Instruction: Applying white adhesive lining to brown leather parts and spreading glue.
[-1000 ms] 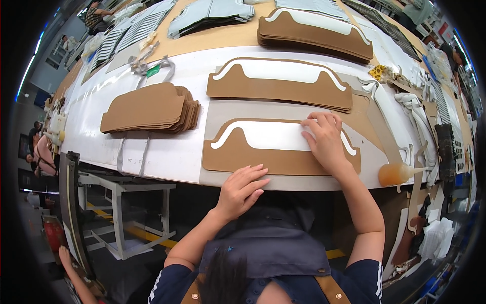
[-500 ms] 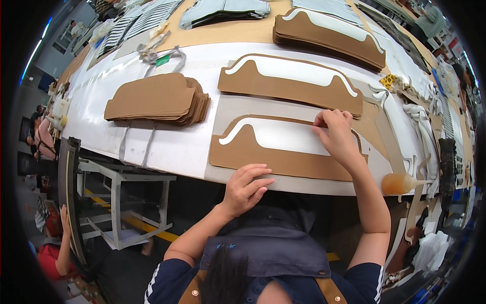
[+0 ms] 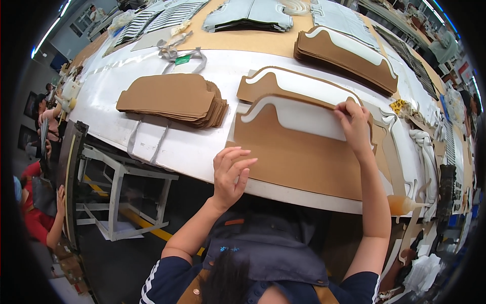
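Note:
My right hand (image 3: pixel 354 126) has its fingers pinched on the upper edge of a brown panel (image 3: pixel 258 131) with a white curved band, which is raised at a tilt. A plain brown sheet (image 3: pixel 298 175) shows below it. My left hand (image 3: pixel 233 172) is at the sheet's left side near the table edge, fingers apart and slightly curved, holding nothing. Just behind lies another brown panel (image 3: pixel 245 90) with a white band. A stack of plain brown pieces (image 3: pixel 162 96) sits to the left, and a thicker banded stack (image 3: pixel 344 61) at the back right.
A squeeze bottle (image 3: pixel 400 205) of amber liquid lies at the right edge beside white strips (image 3: pixel 424 157). Grey straps (image 3: pixel 197 63), striped pieces (image 3: pixel 144 23) and pale stacks (image 3: pixel 243 17) are farther back. Co-workers in red (image 3: pixel 38 218) and pink (image 3: pixel 48 116) are at the left, by a metal frame (image 3: pixel 119 192).
My right hand has lifted the near banded panel's upper part and moved up with it, exposing brown sheet underneath. My left hand has risen slightly. The view has shifted.

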The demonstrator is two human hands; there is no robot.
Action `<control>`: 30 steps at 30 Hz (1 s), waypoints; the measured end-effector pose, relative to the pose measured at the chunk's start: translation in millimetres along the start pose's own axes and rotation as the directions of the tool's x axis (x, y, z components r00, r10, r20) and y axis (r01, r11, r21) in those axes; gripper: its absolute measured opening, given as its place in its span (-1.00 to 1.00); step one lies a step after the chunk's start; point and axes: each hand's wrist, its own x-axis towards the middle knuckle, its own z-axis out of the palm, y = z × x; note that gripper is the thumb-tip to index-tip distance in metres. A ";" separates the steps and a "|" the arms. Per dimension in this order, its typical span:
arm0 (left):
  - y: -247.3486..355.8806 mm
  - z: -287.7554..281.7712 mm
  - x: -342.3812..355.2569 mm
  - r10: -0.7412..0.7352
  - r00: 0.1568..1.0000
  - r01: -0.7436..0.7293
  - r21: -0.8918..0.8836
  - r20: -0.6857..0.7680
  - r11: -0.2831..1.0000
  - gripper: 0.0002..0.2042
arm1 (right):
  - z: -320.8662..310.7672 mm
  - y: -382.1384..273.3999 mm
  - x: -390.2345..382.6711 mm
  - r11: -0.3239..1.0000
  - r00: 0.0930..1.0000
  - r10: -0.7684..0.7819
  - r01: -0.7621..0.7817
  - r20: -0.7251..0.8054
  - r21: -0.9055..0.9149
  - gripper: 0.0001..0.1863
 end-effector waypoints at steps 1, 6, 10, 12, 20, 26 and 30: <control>-0.5 1.2 0.8 0.007 1.000 -0.007 0.000 -0.009 1.000 -0.81 | 5.1 11.5 12.7 1.000 1.000 -0.008 0.008 -0.008 -0.003 -0.96; 9.1 10.1 3.5 -0.046 0.998 0.038 0.153 0.051 0.988 -0.73 | 43.5 78.9 67.0 0.981 0.990 0.142 -0.140 -0.002 0.135 -0.90; 11.1 12.4 4.1 -0.054 0.998 0.044 0.191 0.045 0.981 -0.74 | 60.9 98.0 85.2 0.970 0.980 0.200 -0.199 0.009 0.143 -0.87; 10.1 11.5 1.5 -0.056 0.998 0.048 0.199 0.038 0.979 -0.74 | 64.8 92.2 91.3 0.971 0.982 0.188 -0.187 0.009 0.148 -0.88; 10.2 13.8 2.8 -0.044 0.998 0.030 0.248 0.049 0.968 -0.70 | 58.0 77.9 84.8 0.953 0.989 -0.017 -0.028 -0.145 -0.301 -0.70; 9.4 12.4 0.7 -0.061 0.998 0.051 0.266 0.031 0.963 -0.70 | -1.8 -8.1 7.0 0.986 0.997 -0.034 0.022 0.070 0.166 -0.64; 10.6 12.5 2.0 0.007 1.000 -0.002 0.242 -0.019 0.970 -0.62 | -61.4 -40.8 -86.4 0.853 0.972 0.187 -0.232 0.140 0.467 -0.68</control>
